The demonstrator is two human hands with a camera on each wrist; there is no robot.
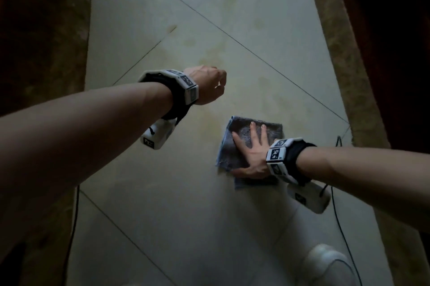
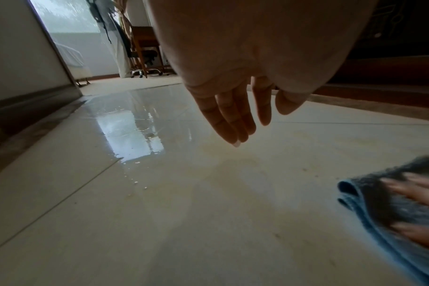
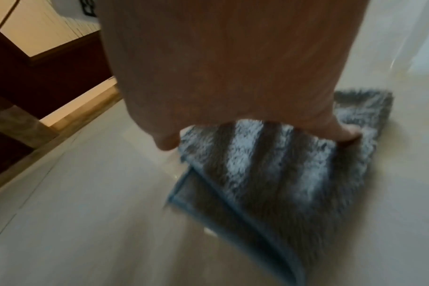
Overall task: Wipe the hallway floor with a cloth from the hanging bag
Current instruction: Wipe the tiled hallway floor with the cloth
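Head view, right hand: the right hand (image 1: 250, 157) is pressing flat on the cloth (image 1: 246, 143), fingers spread and straight.
Head view, cloth: the folded grey-blue cloth is lying on the floor (image 1: 186, 216), toward its right edge, beside a brown border strip (image 1: 349, 76).
Head view, left hand: the left hand (image 1: 208, 85) is hanging above the floor, well apart from the cloth, holding nothing; its grip is hidden behind the back of the hand.
Head view, rest: a white band (image 1: 183, 83) is sitting on the left wrist, and a thin black cable (image 1: 342, 227) is running along the floor's right side.
Left wrist view, left hand: the fingers (image 2: 230, 118) are pointing down, straight and close together, clear of the floor (image 2: 159, 212); the grip is relaxed and empty.
Left wrist view, floor: a wet, shiny patch (image 2: 135, 125) is reflecting light ahead of the hand.
Left wrist view, cloth: the cloth (image 2: 380, 209) is lying at the right, with blurred fingers of the right hand (image 2: 414, 209) lying on it.
Left wrist view, rest: a wooden chair (image 2: 145, 50) is standing in the room beyond.
Right wrist view, right hand: the right hand (image 3: 233, 87) is bearing down on the cloth (image 3: 269, 164), thumb (image 3: 167, 141) off its edge, touching the floor (image 3: 86, 212).
Right wrist view, cloth: its fluffy face is showing up, the layers lying folded; the picture is blurred.
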